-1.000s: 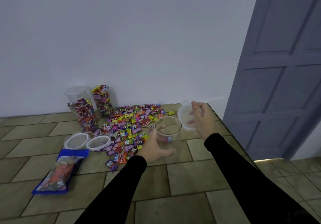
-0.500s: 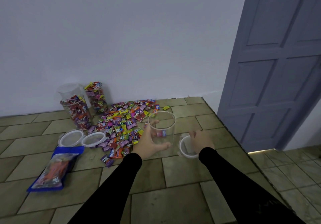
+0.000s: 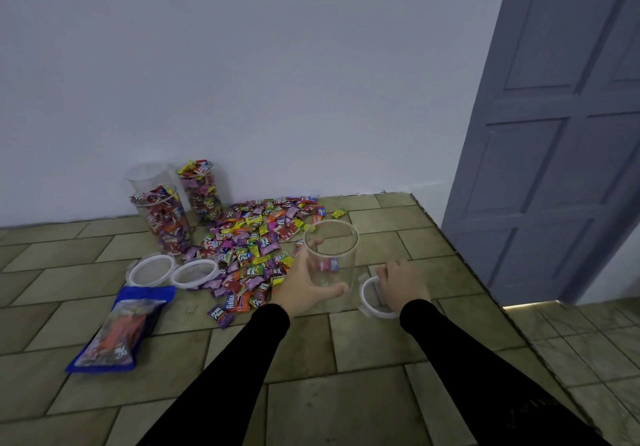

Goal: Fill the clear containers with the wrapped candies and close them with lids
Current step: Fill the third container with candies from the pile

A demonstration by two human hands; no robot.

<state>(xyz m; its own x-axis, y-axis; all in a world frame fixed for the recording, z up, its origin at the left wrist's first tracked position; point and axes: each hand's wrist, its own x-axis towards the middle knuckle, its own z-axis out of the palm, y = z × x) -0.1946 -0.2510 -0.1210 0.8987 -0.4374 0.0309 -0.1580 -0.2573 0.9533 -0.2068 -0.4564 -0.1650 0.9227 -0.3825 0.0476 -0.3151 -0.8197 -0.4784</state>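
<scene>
My right hand (image 3: 403, 284) had lowered the lid (image 3: 372, 298) to the floor (image 3: 346, 393), still holding it; my left hand (image 3: 304, 284) gripped the clear container (image 3: 331, 255) beside "Fruit Plus" candies (image 3: 256, 244).

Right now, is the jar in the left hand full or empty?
Empty. The jar stands upright and open-topped in the left hand; fingers and floor show through its clear wall.

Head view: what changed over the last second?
The right hand brought the lid from raised beside the jar down to the floor, right of the clear container. The left hand grips the container throughout. Candy pile, filled jars and spare lids unchanged.
</scene>
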